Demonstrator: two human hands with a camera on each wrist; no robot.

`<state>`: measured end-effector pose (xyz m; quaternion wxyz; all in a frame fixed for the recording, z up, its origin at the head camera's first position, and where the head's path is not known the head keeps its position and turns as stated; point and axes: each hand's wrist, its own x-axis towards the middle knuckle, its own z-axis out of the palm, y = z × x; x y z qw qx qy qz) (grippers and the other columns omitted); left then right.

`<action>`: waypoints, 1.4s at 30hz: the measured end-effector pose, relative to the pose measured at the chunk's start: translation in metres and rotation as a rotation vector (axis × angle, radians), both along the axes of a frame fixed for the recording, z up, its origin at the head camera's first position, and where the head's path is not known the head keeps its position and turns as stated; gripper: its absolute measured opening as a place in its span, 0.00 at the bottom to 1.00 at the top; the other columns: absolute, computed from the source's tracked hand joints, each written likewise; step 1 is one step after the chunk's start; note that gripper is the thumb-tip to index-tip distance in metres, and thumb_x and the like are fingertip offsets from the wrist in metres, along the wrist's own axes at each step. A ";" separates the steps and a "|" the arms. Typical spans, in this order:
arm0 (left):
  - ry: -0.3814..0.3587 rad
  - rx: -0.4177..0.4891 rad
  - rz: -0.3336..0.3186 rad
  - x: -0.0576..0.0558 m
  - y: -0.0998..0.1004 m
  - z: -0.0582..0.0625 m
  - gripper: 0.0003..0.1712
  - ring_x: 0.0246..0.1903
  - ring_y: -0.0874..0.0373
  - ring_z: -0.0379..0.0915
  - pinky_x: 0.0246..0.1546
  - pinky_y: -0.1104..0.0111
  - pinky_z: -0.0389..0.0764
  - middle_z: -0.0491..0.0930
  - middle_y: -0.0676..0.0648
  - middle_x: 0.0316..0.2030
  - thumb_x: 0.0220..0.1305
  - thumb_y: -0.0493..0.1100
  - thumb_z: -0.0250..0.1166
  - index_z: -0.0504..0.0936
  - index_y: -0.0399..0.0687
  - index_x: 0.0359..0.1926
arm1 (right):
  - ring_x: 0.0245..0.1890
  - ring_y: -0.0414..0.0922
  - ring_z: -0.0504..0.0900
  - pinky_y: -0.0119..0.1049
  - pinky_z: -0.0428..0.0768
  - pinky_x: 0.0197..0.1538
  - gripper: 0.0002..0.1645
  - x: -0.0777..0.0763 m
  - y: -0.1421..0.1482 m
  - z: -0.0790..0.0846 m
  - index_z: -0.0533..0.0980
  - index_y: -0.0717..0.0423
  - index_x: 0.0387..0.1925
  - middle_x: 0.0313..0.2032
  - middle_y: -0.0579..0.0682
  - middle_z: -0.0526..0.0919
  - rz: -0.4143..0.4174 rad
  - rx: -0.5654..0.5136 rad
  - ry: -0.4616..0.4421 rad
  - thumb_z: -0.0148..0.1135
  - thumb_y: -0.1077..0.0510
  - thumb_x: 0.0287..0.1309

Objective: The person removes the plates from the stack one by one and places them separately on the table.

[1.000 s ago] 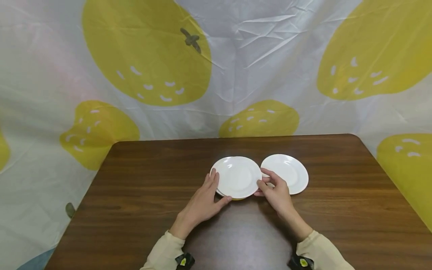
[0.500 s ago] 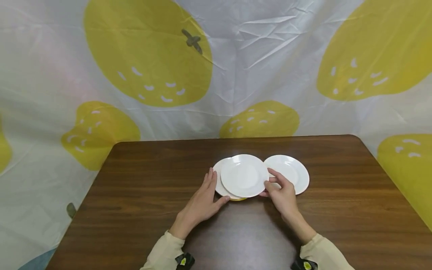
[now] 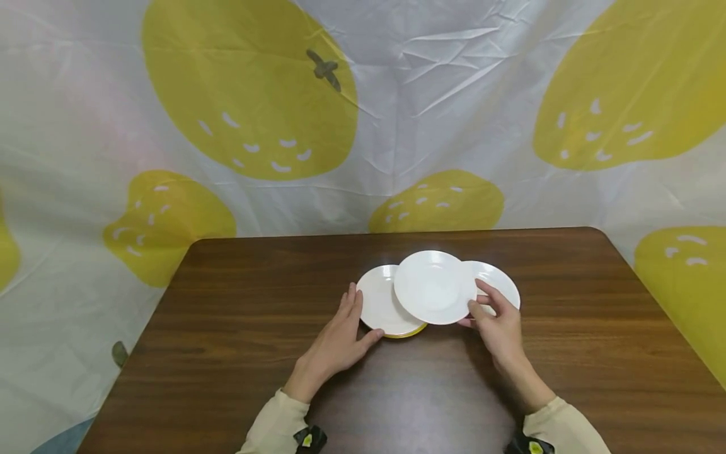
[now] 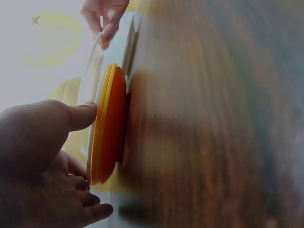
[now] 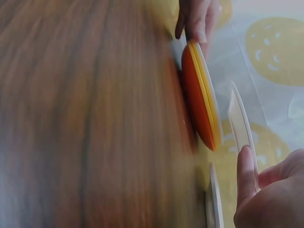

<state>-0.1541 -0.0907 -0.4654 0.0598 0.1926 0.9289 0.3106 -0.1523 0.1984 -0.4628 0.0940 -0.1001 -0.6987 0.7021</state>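
My right hand (image 3: 499, 325) pinches the right rim of a white plate (image 3: 433, 287), thumb above and fingers below. The plate is raised and overlaps both a stack at its left and another white plate (image 3: 499, 280) on the table at its right. A white plate (image 3: 375, 301) tops the stack, with a yellow rim (image 3: 405, 333) below it. In the left wrist view, an orange dish (image 4: 114, 126) shows at the stack's bottom. My left hand (image 3: 334, 345) rests against the stack's left side, fingers extended along the edge and thumb at the front rim.
Everything stands on a dark brown wooden table (image 3: 238, 315) with rounded far corners. Behind it hangs a pale cloth (image 3: 391, 113) printed with large yellow fruit. Both wrists wear black bands below beige sleeves.
The right hand has drawn the top white plate off the stack, rightward and upward, uncovering another white plate beneath. The left hand has stayed at the stack's left edge.
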 end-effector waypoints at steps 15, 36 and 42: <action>0.008 -0.035 -0.010 -0.001 -0.002 0.000 0.51 0.79 0.38 0.39 0.76 0.48 0.56 0.39 0.35 0.80 0.73 0.61 0.58 0.47 0.33 0.79 | 0.24 0.34 0.84 0.30 0.86 0.31 0.29 0.009 0.037 -0.004 0.68 0.69 0.68 0.31 0.42 0.79 -0.122 -0.071 0.021 0.54 0.75 0.65; -0.021 -0.036 -0.013 -0.001 -0.006 0.004 0.49 0.80 0.41 0.38 0.76 0.49 0.56 0.38 0.37 0.81 0.75 0.60 0.56 0.47 0.35 0.79 | 0.27 0.35 0.85 0.29 0.86 0.32 0.32 0.022 0.090 -0.006 0.65 0.70 0.70 0.30 0.44 0.80 -0.254 -0.193 0.030 0.57 0.74 0.64; -0.018 -0.034 -0.016 -0.001 -0.005 0.003 0.49 0.80 0.41 0.38 0.77 0.49 0.55 0.38 0.37 0.81 0.75 0.60 0.56 0.46 0.35 0.79 | 0.25 0.36 0.86 0.29 0.86 0.31 0.31 0.028 0.107 -0.009 0.67 0.68 0.68 0.28 0.44 0.81 -0.311 -0.244 0.030 0.57 0.75 0.63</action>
